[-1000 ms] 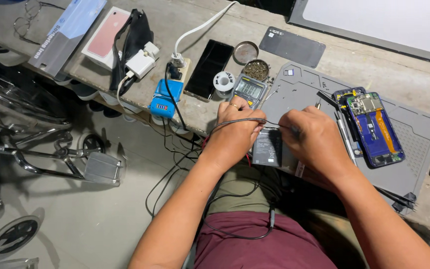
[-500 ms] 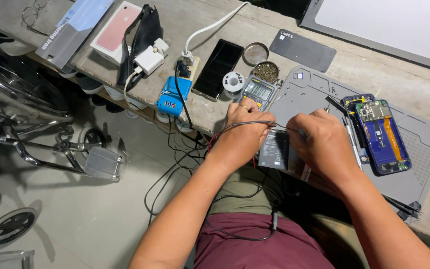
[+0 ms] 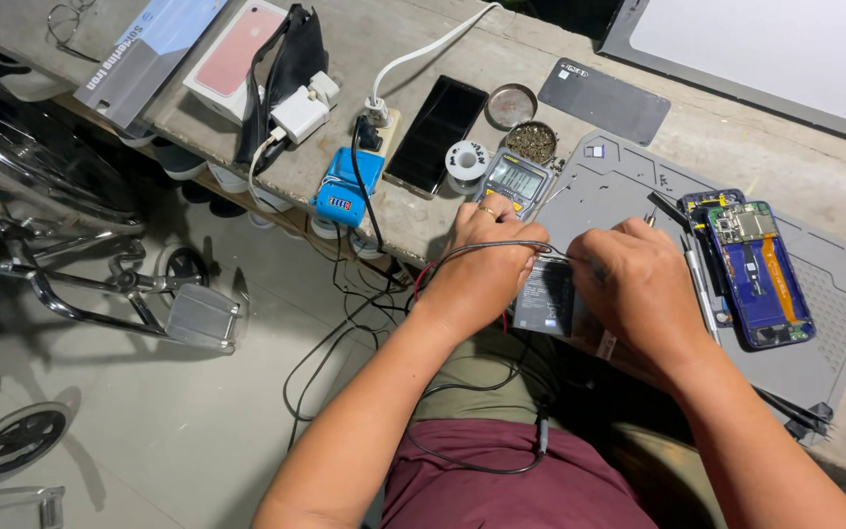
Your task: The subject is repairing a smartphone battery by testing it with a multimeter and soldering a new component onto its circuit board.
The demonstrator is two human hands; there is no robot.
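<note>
phone battery [image 3: 547, 297] lies at the near edge of the grey repair mat [image 3: 629, 186], long axis toward the person, between both hands. left hand [image 3: 485, 266] closed on a probe lead; right hand [image 3: 638, 294] pinches the battery's right edge, equally near.

Lighting: even, soft daylight, moderately bright; tabletop [image 3: 736, 137] well lit. Shadows: faint, deepest beneath the tabletop edge. Focus: sharp overall; slight wide-angle bending at frame edges.
</note>
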